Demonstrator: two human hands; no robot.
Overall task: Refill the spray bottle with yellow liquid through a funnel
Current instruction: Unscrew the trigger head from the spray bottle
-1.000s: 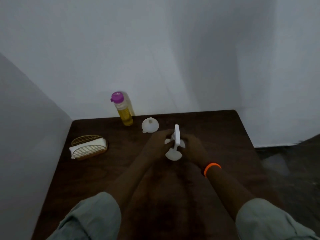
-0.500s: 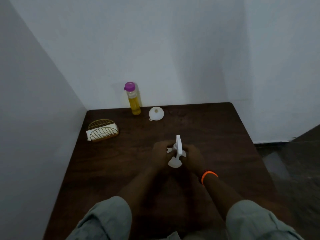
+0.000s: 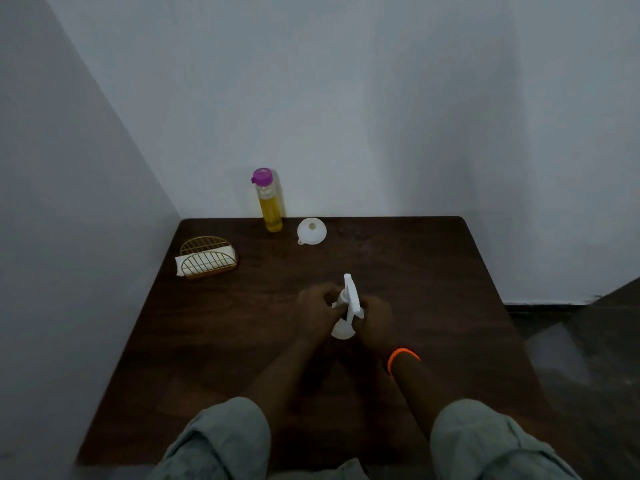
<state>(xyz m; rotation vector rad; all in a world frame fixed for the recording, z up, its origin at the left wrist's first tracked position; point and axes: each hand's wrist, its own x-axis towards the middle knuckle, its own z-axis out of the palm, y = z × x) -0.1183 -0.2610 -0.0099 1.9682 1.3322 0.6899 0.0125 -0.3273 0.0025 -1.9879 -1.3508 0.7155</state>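
Note:
A white spray bottle (image 3: 349, 303) stands at the middle of the dark wooden table (image 3: 415, 271), its trigger head pointing away from me. My left hand (image 3: 317, 311) and my right hand (image 3: 375, 318) are both closed around it, one on each side; its body is mostly hidden by my fingers. A clear bottle of yellow liquid (image 3: 269, 206) with a purple cap stands upright at the back edge by the wall. A white funnel (image 3: 311, 231) rests on the table just to its right, wide mouth facing up, apart from both hands.
A gold wire holder with white napkins (image 3: 206, 258) sits at the back left. White walls close the table in at the left and back. The table's right edge drops to a dark floor (image 3: 571, 341). An orange band (image 3: 401, 356) circles my right wrist.
The camera has tilted and pulled back, so the table sits lower in view. Both hands stay clasped on the spray bottle in about the same place.

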